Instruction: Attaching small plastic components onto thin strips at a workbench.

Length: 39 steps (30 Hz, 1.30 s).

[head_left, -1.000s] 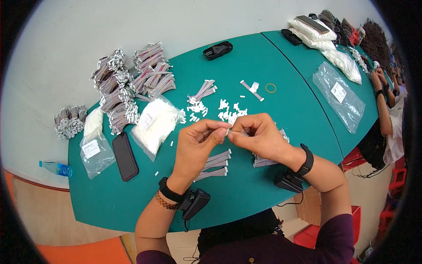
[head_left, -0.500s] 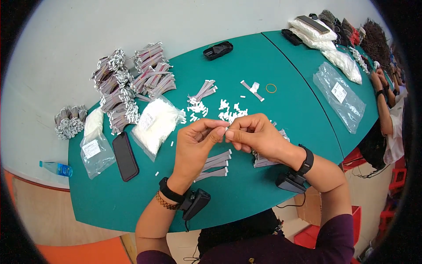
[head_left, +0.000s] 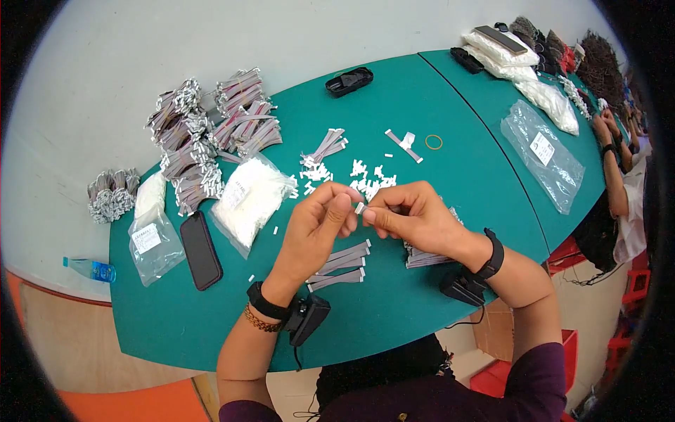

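Between the thumb and forefinger of my right hand is a small white plastic connector. Any cable behind it is hidden by the fingers. My left hand is close beside it, fingers loosely bent and thumb apart from the forefinger, with nothing visible in it. Below the hands, several grey ribbon cables with white ends lie side by side. Another bunch of cables is partly covered by my right hand. Loose white connectors are scattered just beyond my fingers.
On the green table, a bag of white pieces, a phone and heaped cable bundles stand at left. A rubber band, a black case and a clear bag lie farther off. Another person's arm shows at right.
My left hand has drawn slightly away from the right one, its thumb and forefinger parting. The white connector now shows at my right fingertips.
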Each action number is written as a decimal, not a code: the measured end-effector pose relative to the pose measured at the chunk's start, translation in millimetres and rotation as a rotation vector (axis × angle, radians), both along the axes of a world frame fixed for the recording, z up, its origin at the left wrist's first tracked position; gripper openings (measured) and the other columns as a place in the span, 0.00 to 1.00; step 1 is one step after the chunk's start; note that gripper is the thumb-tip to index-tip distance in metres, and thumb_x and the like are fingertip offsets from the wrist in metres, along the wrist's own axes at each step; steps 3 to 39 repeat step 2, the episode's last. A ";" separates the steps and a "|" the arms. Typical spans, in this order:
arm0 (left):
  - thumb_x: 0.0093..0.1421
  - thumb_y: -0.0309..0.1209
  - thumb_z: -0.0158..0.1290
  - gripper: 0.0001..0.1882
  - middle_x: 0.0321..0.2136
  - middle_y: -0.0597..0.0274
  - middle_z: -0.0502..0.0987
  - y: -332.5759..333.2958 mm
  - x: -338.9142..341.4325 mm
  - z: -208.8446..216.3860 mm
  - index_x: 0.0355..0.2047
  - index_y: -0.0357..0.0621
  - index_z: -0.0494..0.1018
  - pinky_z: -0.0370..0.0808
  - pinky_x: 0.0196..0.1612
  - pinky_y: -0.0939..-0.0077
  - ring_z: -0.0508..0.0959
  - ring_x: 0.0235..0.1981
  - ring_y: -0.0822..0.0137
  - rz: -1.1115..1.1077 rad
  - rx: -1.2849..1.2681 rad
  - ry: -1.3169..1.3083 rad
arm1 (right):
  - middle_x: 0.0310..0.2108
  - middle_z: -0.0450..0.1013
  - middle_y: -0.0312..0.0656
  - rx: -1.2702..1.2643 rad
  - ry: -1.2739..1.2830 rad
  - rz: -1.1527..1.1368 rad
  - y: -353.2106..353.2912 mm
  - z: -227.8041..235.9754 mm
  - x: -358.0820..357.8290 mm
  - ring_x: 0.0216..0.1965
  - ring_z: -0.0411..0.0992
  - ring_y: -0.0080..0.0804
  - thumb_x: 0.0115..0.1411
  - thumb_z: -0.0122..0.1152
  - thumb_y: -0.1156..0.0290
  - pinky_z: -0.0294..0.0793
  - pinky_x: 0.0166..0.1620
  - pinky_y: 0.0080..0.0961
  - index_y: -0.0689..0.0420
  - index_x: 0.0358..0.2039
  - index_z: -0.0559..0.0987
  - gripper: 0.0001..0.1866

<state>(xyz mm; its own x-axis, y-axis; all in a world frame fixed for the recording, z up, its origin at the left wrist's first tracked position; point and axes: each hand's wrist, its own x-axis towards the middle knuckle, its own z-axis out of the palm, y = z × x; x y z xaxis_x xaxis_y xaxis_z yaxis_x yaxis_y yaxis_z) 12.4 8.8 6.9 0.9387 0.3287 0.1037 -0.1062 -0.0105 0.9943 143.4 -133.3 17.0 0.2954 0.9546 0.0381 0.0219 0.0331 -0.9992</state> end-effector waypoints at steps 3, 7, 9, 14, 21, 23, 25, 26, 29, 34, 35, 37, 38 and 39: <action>0.63 0.35 0.44 0.15 0.26 0.65 0.73 1.5 -1.3 0.8 0.45 0.38 0.68 0.66 0.31 0.86 0.68 0.26 0.78 -0.093 0.087 0.019 | 0.17 0.67 0.31 -0.005 0.006 0.009 0.1 -0.1 0.0 0.17 0.60 0.12 0.58 0.55 0.68 0.56 0.20 0.12 0.60 0.26 0.77 0.10; 0.63 0.35 0.44 0.15 0.26 0.65 0.73 1.5 -1.3 0.8 0.45 0.38 0.68 0.66 0.31 0.86 0.68 0.26 0.78 -0.093 0.087 0.019 | 0.17 0.67 0.31 -0.005 0.006 0.009 0.1 -0.1 0.0 0.17 0.60 0.12 0.58 0.55 0.68 0.56 0.20 0.12 0.60 0.26 0.77 0.10; 0.63 0.35 0.44 0.15 0.26 0.65 0.73 1.5 -1.3 0.8 0.45 0.38 0.68 0.66 0.31 0.86 0.68 0.26 0.78 -0.093 0.087 0.019 | 0.17 0.67 0.31 -0.005 0.006 0.009 0.1 -0.1 0.0 0.17 0.60 0.12 0.58 0.55 0.68 0.56 0.20 0.12 0.60 0.26 0.77 0.10; 0.63 0.35 0.44 0.15 0.26 0.65 0.73 1.5 -1.3 0.8 0.45 0.38 0.68 0.66 0.31 0.86 0.68 0.26 0.78 -0.093 0.087 0.019 | 0.17 0.67 0.31 -0.005 0.006 0.009 0.1 -0.1 0.0 0.17 0.60 0.12 0.58 0.55 0.68 0.56 0.20 0.12 0.60 0.26 0.77 0.10; 0.63 0.35 0.44 0.15 0.26 0.65 0.73 1.5 -1.3 0.8 0.45 0.38 0.68 0.66 0.31 0.86 0.68 0.26 0.78 -0.093 0.087 0.019 | 0.17 0.67 0.31 -0.005 0.006 0.009 0.1 -0.1 0.0 0.17 0.60 0.12 0.58 0.55 0.68 0.56 0.20 0.12 0.60 0.26 0.77 0.10; 0.63 0.35 0.44 0.15 0.26 0.65 0.73 1.5 -1.3 0.8 0.45 0.38 0.68 0.66 0.31 0.86 0.68 0.26 0.78 -0.093 0.087 0.019 | 0.17 0.67 0.31 -0.005 0.006 0.009 0.1 -0.1 0.0 0.17 0.60 0.12 0.58 0.55 0.68 0.56 0.20 0.12 0.60 0.26 0.77 0.10; 0.63 0.35 0.44 0.15 0.26 0.65 0.73 1.5 -1.3 0.8 0.45 0.38 0.68 0.66 0.31 0.86 0.68 0.26 0.78 -0.093 0.087 0.019 | 0.17 0.67 0.31 -0.005 0.006 0.009 0.1 -0.1 0.0 0.17 0.60 0.12 0.58 0.55 0.68 0.56 0.20 0.12 0.60 0.26 0.77 0.10; 0.63 0.35 0.44 0.15 0.26 0.65 0.73 1.5 -1.3 0.8 0.45 0.38 0.68 0.66 0.31 0.86 0.68 0.26 0.78 -0.093 0.087 0.019 | 0.17 0.67 0.31 -0.005 0.006 0.009 0.1 -0.1 0.0 0.17 0.60 0.12 0.58 0.55 0.68 0.56 0.20 0.12 0.60 0.26 0.77 0.10; 0.63 0.35 0.44 0.15 0.26 0.65 0.73 1.5 -1.3 0.8 0.45 0.38 0.68 0.66 0.31 0.86 0.68 0.26 0.78 -0.093 0.087 0.019 | 0.17 0.67 0.31 -0.005 0.006 0.009 0.1 -0.1 0.0 0.17 0.60 0.12 0.58 0.55 0.68 0.56 0.20 0.12 0.60 0.26 0.77 0.10; 0.63 0.35 0.44 0.15 0.26 0.65 0.73 1.5 -1.3 0.8 0.45 0.38 0.68 0.66 0.31 0.86 0.68 0.26 0.78 -0.093 0.087 0.019 | 0.17 0.67 0.31 -0.005 0.006 0.009 0.1 -0.1 0.0 0.17 0.60 0.12 0.58 0.55 0.68 0.56 0.20 0.12 0.60 0.26 0.77 0.10; 0.63 0.35 0.44 0.15 0.26 0.65 0.73 1.5 -1.3 0.8 0.45 0.38 0.68 0.66 0.31 0.86 0.68 0.26 0.78 -0.093 0.087 0.019 | 0.17 0.67 0.31 -0.005 0.006 0.009 0.1 -0.1 0.0 0.17 0.60 0.12 0.58 0.55 0.68 0.56 0.20 0.12 0.60 0.26 0.77 0.10; 0.63 0.35 0.44 0.15 0.26 0.65 0.73 1.5 -1.3 0.8 0.45 0.38 0.68 0.66 0.31 0.86 0.68 0.26 0.78 -0.093 0.087 0.019 | 0.17 0.67 0.31 -0.005 0.006 0.009 0.1 -0.1 0.0 0.17 0.60 0.12 0.58 0.55 0.68 0.56 0.20 0.12 0.60 0.26 0.77 0.10; 0.63 0.35 0.44 0.15 0.26 0.65 0.73 1.5 -1.3 0.8 0.45 0.38 0.68 0.66 0.31 0.86 0.68 0.26 0.78 -0.093 0.087 0.019 | 0.17 0.67 0.31 -0.005 0.006 0.009 0.1 -0.1 0.0 0.17 0.60 0.12 0.58 0.55 0.68 0.56 0.20 0.12 0.60 0.26 0.77 0.10; 0.63 0.35 0.44 0.15 0.26 0.65 0.73 1.5 -1.3 0.8 0.45 0.38 0.68 0.66 0.31 0.86 0.68 0.26 0.78 -0.093 0.087 0.019 | 0.17 0.67 0.31 -0.005 0.006 0.009 0.1 -0.1 0.0 0.17 0.60 0.12 0.58 0.55 0.68 0.56 0.20 0.12 0.60 0.26 0.77 0.10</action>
